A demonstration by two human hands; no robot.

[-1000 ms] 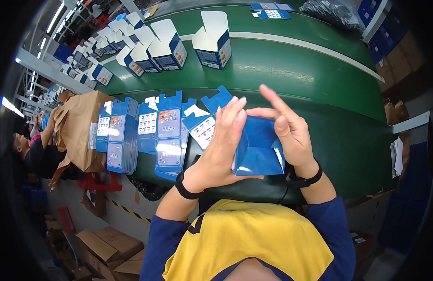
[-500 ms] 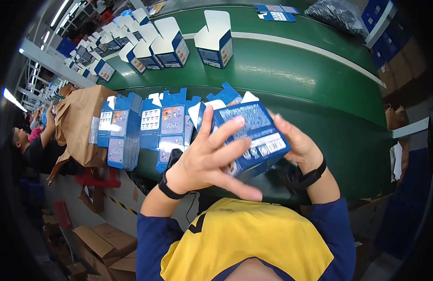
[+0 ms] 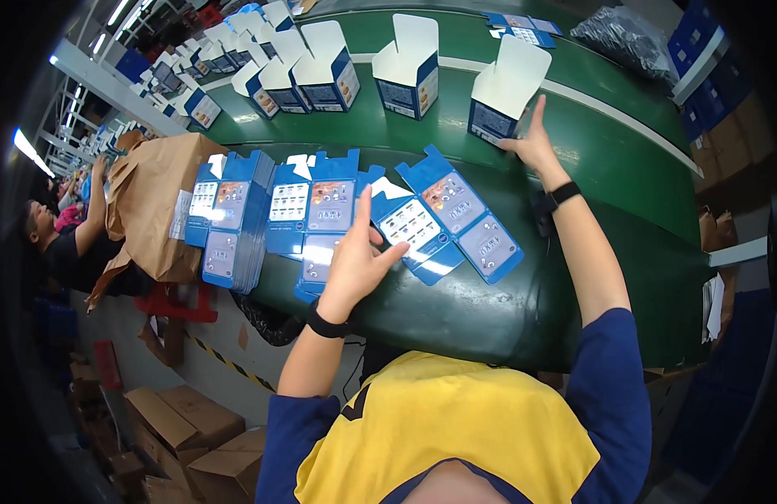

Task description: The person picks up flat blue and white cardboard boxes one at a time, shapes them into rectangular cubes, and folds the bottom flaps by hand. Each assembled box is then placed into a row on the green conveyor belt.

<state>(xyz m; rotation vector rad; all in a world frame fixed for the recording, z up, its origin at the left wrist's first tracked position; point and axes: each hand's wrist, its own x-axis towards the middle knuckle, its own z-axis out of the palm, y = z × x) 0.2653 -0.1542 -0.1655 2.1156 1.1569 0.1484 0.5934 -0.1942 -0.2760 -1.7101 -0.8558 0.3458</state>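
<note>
A blue carton with its white lid flap raised stands on the green conveyor belt, ahead and to the right. Against its right side is my right hand, thumb and fingers spread, not wrapped round it; whether the fingertips touch is hard to tell. My left hand is open with nothing in it, over the flat cartons near the middle. Beside its fingers a flat blue carton lies askew on the table. Left of the hand are a pile of flat cartons and a neat stack of them.
A row of erected cartons lines the belt at the far left. A brown paper bag stands left of the stack, with another person beyond it. A dark plastic bag lies far right; cardboard boxes sit lower left.
The carton that was between my hands now stands on the belt with its flap up. My right arm has reached forward; my left hand is back over the flat cartons.
</note>
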